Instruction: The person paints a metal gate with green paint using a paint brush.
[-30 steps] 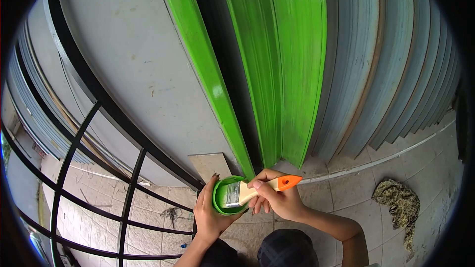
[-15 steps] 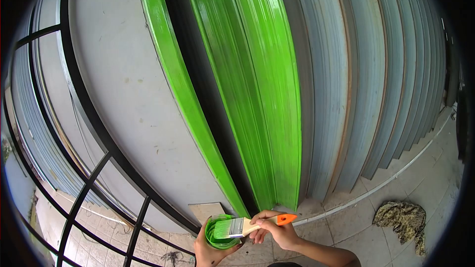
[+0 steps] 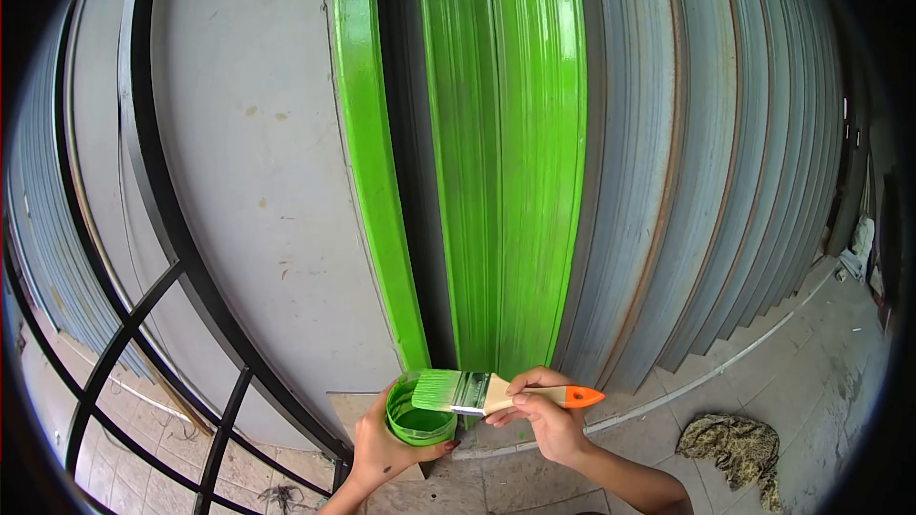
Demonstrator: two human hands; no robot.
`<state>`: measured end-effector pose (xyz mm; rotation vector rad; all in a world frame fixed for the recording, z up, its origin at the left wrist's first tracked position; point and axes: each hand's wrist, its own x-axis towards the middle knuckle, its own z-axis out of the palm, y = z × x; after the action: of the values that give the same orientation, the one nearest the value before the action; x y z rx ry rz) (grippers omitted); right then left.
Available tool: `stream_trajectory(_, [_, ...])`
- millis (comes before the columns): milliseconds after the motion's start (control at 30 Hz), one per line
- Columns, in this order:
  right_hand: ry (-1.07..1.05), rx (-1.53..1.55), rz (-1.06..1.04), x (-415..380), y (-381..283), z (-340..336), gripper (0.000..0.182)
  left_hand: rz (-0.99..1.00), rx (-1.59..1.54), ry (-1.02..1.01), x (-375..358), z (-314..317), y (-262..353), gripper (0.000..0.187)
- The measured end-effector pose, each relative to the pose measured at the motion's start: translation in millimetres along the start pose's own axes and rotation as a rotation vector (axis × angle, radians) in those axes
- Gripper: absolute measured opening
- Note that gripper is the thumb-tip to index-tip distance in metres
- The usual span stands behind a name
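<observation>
My left hand [image 3: 374, 448] is wrapped round a small tub of green paint [image 3: 420, 425], its mouth facing up towards me. In my right hand [image 3: 553, 427] is a paintbrush [image 3: 498, 395] with a pale wooden handle tipped in orange. The green-coated bristles lie across the top of the tub, above the paint. Beyond both hands stands a ridged metal shutter panel [image 3: 534, 181] covered in wet-looking green paint, with a green strip [image 3: 367, 153] to its left. The panel's lower end is partly hidden behind the tub and brush.
Unpainted grey metal folds [image 3: 630, 172] with rusty edges continue to the right. A plain grey board [image 3: 258, 172] and a black metal grille [image 3: 191, 272] stand on the left. A crumpled patterned cloth [image 3: 733, 448] lies on the tiled floor [image 3: 658, 434].
The view has turned, so the green panel looks more upright and the cloth sits further left. The brush has risen slightly; its bristles show more clearly over the tub.
</observation>
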<state>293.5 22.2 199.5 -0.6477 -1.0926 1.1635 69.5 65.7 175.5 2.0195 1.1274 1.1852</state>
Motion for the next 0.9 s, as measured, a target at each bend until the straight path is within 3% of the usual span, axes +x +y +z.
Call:
stream_trajectory(233, [0.051, 0.036, -0.116, 34, -16, -9, 0.021, 0.102, -0.026, -0.035, 52, -16, 16, 0.084])
stream_trajectory(333, [0.065, 0.236, -0.236, 53, -30, -7, 0.020, 0.089, -0.037, -0.061, 71, -31, 34, 0.083])
stream_trajectory(500, [0.248, 0.303, -0.421, 91, -73, 9, 0.018, 0.064, 0.022, -0.031, 78, -39, 61, 0.080])
stream_trajectory(900, [0.419, 0.219, -0.499, 149, -96, 19, 0.016, 0.018, -0.200, -0.067, 60, -76, 64, 0.078])
